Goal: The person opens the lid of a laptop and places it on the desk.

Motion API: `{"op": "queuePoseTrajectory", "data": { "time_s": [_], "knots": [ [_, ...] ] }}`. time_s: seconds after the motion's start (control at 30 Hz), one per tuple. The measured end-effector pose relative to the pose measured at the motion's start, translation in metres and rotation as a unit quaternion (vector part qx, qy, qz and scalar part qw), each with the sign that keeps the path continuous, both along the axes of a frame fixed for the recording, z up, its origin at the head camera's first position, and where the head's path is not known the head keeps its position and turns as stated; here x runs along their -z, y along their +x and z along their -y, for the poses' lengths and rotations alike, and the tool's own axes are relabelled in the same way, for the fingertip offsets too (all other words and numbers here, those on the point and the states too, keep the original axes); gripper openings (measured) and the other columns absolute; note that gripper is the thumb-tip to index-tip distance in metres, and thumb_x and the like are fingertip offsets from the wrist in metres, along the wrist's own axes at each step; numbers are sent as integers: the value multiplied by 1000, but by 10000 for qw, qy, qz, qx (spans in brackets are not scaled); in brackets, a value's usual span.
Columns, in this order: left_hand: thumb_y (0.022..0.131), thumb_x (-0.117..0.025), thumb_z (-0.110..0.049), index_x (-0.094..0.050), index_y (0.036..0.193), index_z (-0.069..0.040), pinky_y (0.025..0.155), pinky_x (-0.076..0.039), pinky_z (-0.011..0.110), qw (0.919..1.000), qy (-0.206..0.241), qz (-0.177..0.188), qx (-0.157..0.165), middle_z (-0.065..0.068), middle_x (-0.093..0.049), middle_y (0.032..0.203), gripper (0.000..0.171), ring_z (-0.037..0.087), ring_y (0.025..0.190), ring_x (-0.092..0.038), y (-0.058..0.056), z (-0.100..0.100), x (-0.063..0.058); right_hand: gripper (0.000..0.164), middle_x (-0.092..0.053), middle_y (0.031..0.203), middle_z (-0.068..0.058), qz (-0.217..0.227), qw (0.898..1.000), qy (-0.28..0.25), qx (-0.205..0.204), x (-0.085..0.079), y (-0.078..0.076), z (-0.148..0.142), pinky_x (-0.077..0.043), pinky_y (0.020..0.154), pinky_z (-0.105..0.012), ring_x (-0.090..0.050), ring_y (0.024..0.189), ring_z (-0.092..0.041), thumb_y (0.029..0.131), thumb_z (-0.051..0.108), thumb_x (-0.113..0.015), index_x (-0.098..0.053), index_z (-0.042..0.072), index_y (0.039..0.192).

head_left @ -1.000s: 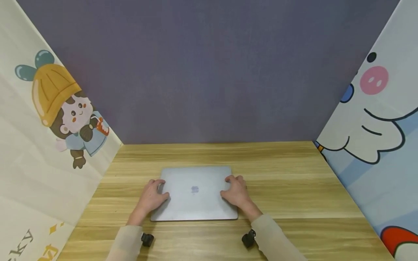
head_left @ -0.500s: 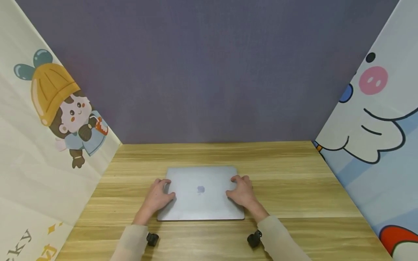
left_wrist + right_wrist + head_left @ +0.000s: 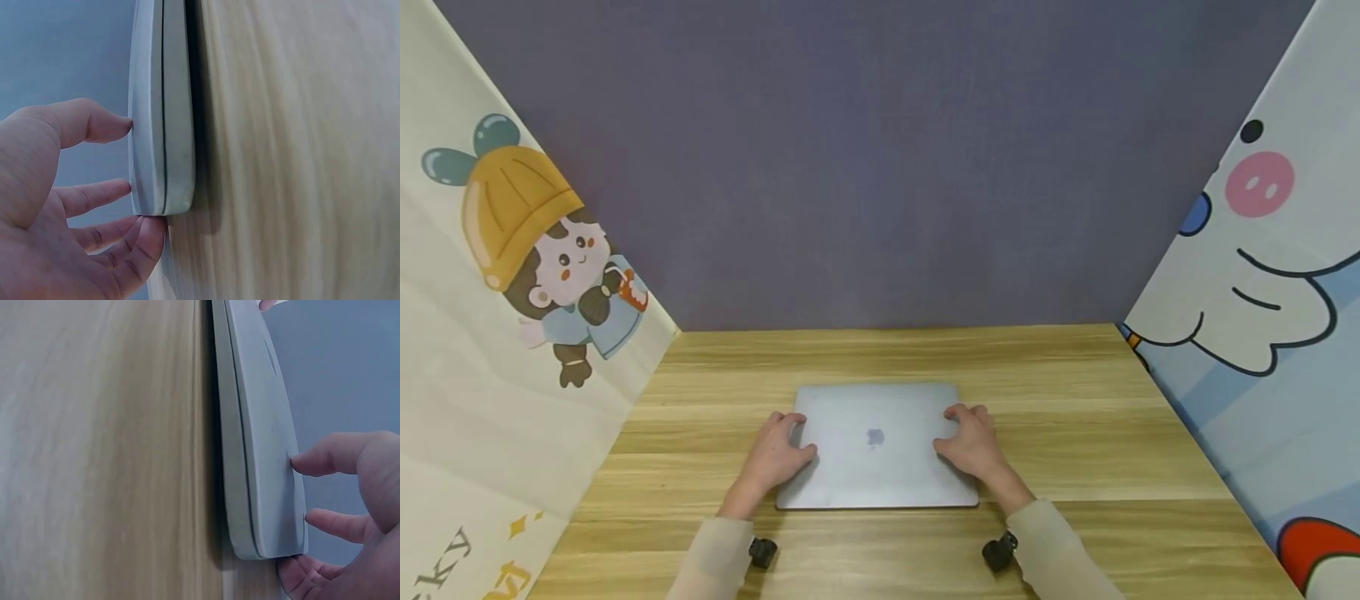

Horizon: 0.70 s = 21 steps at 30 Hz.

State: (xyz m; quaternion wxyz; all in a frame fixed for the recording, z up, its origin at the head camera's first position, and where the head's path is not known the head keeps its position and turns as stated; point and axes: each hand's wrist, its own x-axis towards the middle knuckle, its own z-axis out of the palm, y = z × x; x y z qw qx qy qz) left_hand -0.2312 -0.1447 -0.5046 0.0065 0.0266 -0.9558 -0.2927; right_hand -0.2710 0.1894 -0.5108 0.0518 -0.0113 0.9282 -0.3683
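A closed silver laptop (image 3: 880, 479) with a dark logo on its lid lies flat on the wooden table. At its left side my left hand (image 3: 772, 454) holds on, thumb over the lid and other fingers at the edge. My right hand (image 3: 973, 446) grips the opposite side the same way. In the left wrist view, the thumb and a finger of the left hand (image 3: 50, 250) touch the lid of the laptop (image 3: 145, 162), while other fingers bend round its corner. The right wrist view gives a matching picture: fingertips of the right hand (image 3: 381, 487) on the laptop (image 3: 269, 487).
The wood-grain table (image 3: 880, 358) runs back to a dark grey-purple panel (image 3: 880, 167). Printed cartoon sheets stand on both sides, a figure in a yellow hat (image 3: 523, 208) on the left one and a pink-nosed animal (image 3: 1260, 185) on the right one.
The laptop has slid steadily to the right along the table, both hands moving with it and keeping their hold.
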Motion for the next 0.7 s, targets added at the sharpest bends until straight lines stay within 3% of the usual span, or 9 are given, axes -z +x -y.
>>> {"op": "queuePoseTrajectory", "data": {
  "time_s": [0.7],
  "knots": [
    [78, -76, -22, -64, 129, 1, 90, -53, 51, 10000, 35, 16, 45, 18, -58, 119, 57, 33, 104, -58, -1, -25, 1, 56, -49, 116, -21, -40, 9998, 210, 34, 0, 3, -25, -52, 79, -44, -49, 99, -31, 76, 17, -80, -63, -1, 126]
  ]
}}
